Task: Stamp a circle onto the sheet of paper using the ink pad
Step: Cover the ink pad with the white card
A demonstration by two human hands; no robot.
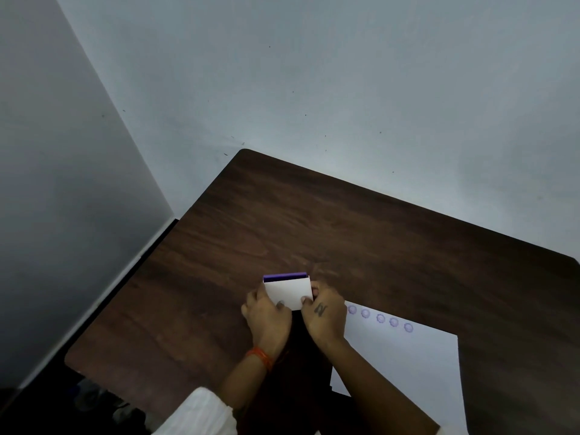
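Note:
A small ink pad [287,290] with a white lid and a purple far edge rests on the dark wooden table [314,221]. My left hand [266,318] grips its left side and my right hand [324,315] grips its right side, thumbs on the lid. A white sheet of paper [408,365] lies to the right, partly under my right forearm. Several purple circle prints [380,318] run in a row along the sheet's far edge. No stamp is visible.
The table stands in a corner, with grey walls [314,73] behind and to the left. Its left edge drops to a dark floor [47,403] where dim objects lie. An orange thread band circles my left wrist [260,356].

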